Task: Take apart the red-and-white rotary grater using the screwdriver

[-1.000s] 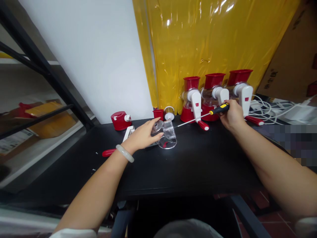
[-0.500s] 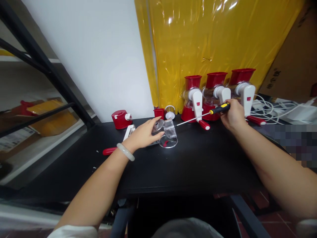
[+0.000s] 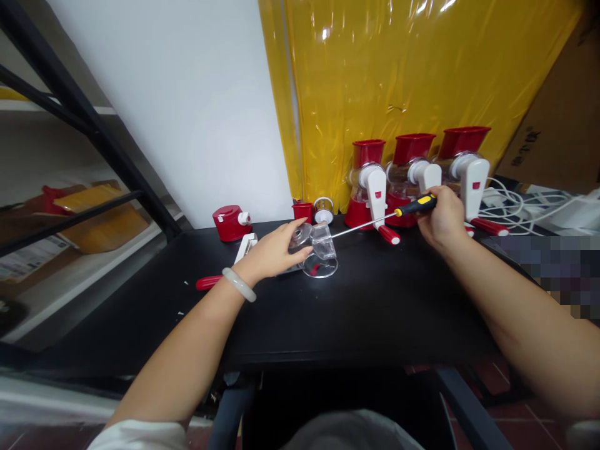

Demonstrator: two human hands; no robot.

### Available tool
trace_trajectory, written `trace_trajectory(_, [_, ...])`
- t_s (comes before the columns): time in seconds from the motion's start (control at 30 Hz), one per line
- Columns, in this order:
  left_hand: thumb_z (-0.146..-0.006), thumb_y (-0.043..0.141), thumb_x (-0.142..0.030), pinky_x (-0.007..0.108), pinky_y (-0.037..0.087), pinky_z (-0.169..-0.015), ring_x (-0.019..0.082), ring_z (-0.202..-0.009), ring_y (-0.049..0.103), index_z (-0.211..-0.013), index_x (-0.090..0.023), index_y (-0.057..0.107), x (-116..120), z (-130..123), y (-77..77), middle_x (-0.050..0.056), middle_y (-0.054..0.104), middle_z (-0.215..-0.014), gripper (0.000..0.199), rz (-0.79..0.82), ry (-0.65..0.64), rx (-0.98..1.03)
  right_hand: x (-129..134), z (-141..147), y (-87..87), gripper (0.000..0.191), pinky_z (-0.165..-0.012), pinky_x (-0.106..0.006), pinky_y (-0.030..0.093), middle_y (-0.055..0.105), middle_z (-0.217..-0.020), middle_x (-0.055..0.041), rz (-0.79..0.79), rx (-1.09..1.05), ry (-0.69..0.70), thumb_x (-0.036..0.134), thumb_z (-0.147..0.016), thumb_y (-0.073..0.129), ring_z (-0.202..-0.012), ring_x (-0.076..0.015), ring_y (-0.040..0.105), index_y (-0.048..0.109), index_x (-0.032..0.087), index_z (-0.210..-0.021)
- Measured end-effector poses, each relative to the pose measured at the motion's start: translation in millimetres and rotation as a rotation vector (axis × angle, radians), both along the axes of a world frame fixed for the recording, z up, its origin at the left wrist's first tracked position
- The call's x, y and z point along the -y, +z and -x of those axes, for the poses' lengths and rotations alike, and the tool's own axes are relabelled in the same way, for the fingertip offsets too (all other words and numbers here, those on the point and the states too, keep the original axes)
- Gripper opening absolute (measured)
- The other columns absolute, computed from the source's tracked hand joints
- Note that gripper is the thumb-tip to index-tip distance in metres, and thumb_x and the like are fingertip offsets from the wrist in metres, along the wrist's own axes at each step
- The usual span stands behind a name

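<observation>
My left hand [image 3: 274, 251] is closed around one end of a clear plastic housing [image 3: 323, 242], which lies on the black table [image 3: 365, 312]. In my right hand [image 3: 443, 220] is a screwdriver [image 3: 417, 205] with a black and yellow handle. Its long shaft slants down to the left, and the tip meets the right side of the clear housing. A white crank with a red handle [image 3: 209, 282] lies beside my left wrist, partly covered by it. Behind it sits a red base [image 3: 232, 223] with a white knob.
Three red and white rotary graters [image 3: 369, 181] stand along the back right. A small red part [image 3: 302, 212] and a metal drum [image 3: 323, 210] are behind the housing. White cables [image 3: 515, 203] lie at the right, shelves [image 3: 56, 300] at the left.
The view has shifted slightly. Both hands keep their holds, and the screwdriver tip stays against the right side of the clear housing.
</observation>
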State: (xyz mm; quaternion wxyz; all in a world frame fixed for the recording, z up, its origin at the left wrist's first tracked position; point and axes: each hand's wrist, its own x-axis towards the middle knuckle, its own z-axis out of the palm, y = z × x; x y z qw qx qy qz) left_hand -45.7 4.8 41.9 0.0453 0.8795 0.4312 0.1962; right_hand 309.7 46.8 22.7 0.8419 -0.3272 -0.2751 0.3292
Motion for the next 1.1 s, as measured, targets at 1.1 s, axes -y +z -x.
trace_trajectory(1.1, [-0.092, 0.053, -0.054, 0.047, 0.048, -0.104, 0.032, -0.124, 0.059, -0.15, -0.016, 0.038, -4, 1, 0.1, 0.017, 0.055, -0.144, 0.071, 0.018, -0.013, 0.043, 4, -15, -2.2, 0.009, -0.055, -0.023, 0.047, 0.054, -0.067, -0.0013, -0.037, 0.107, 0.333, 0.021, -0.071, 0.056, -0.062, -0.0113, 0.053, 0.06, 0.016, -0.064])
